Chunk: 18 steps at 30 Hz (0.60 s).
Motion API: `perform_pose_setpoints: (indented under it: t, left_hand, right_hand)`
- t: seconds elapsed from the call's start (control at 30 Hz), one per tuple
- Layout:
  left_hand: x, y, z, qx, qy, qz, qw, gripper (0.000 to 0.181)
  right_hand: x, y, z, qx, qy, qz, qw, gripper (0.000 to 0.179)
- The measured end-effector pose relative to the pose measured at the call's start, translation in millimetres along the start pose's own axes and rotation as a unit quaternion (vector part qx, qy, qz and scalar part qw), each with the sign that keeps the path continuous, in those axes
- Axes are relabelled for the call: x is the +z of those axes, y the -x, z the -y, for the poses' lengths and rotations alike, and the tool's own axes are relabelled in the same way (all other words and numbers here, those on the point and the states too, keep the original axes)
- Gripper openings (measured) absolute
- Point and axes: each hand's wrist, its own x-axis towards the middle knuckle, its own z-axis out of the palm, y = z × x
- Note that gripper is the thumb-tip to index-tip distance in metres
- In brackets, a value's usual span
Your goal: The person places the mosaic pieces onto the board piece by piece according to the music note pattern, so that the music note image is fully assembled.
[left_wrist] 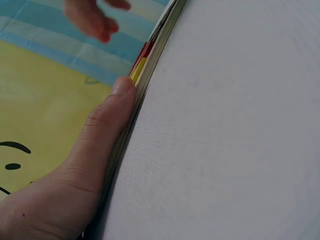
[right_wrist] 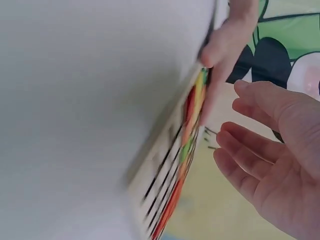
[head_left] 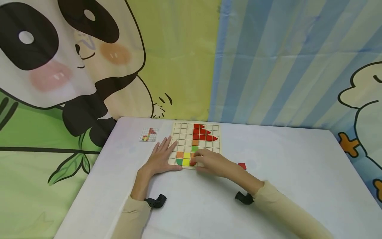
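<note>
A pale wooden grid board [head_left: 182, 136] lies near the table's far edge, with coloured tiles in its cells. Red tiles [head_left: 200, 132] form pointed rows at its top; below come an orange tile [head_left: 195, 142], a green tile [head_left: 195, 149] and yellow tiles [head_left: 186, 162]. My left hand [head_left: 162, 161] rests at the board's left side, fingers straight, thumb [left_wrist: 112, 107] along the near edge. Over the lower right of the board hovers my right hand [head_left: 212, 162], partly covering a red rounded tile [head_left: 193, 163]. In the right wrist view its fingers [right_wrist: 250, 145] are loosely bent and hold nothing.
A small pattern card [head_left: 148, 134] lies left of the board. One loose red tile [head_left: 242, 165] sits to the right on the white table [head_left: 286, 166], beside the right forearm. A printed curtain [head_left: 268, 66] hangs behind the far edge.
</note>
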Motion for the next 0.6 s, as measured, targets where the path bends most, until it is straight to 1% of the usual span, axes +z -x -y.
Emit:
perform_pose_setpoints:
  t: [0.1, 0.17, 0.23, 0.3, 0.37, 0.43, 0.5, 0.6]
  left_hand:
    - [-0.8, -0.5, 0.1, -0.002, 0.002, 0.002, 1.0000, 0.118]
    - [-2.0, -0.6, 0.4, -0.003, 0.005, 0.003, 1.0000, 0.118]
    - [-2.9, -0.3, 1.2, -0.001, 0.006, 0.000, 1.0000, 0.118]
    - [-3.5, -0.2, 1.4, -0.002, 0.006, 0.000, 1.0000, 0.118]
    - [-3.0, -0.4, 1.9, -0.001, 0.007, -0.001, 1.0000, 0.118]
    - [-1.8, -0.6, 2.1, 0.000, 0.007, 0.000, 1.0000, 0.118]
    - [-0.4, -1.1, 2.0, 0.001, 0.006, 0.000, 1.0000, 0.118]
    - [1.4, -1.4, 1.6, 0.001, 0.005, -0.002, 1.0000, 0.118]
  right_hand:
    - [0.8, 42.0, -13.9, -0.012, 0.018, -0.023, 0.9995, 0.026]
    - [1.6, 68.0, -27.9, -0.004, 0.013, -0.042, 0.9990, 0.027]
    - [1.3, 89.7, -43.3, 0.017, -0.002, -0.061, 0.9980, 0.027]
    - [0.1, 107.1, -57.6, 0.049, -0.027, -0.078, 0.9954, 0.026]
    - [-2.0, 120.7, -68.3, 0.081, -0.048, -0.089, 0.9915, 0.026]
    - [-3.6, 130.6, -75.6, 0.100, -0.056, -0.095, 0.9888, 0.027]
    - [-4.9, 137.3, -79.8, 0.107, -0.054, -0.095, 0.9882, 0.029]
    - [-5.3, 142.3, -83.7, 0.105, -0.036, -0.090, 0.9898, 0.031]
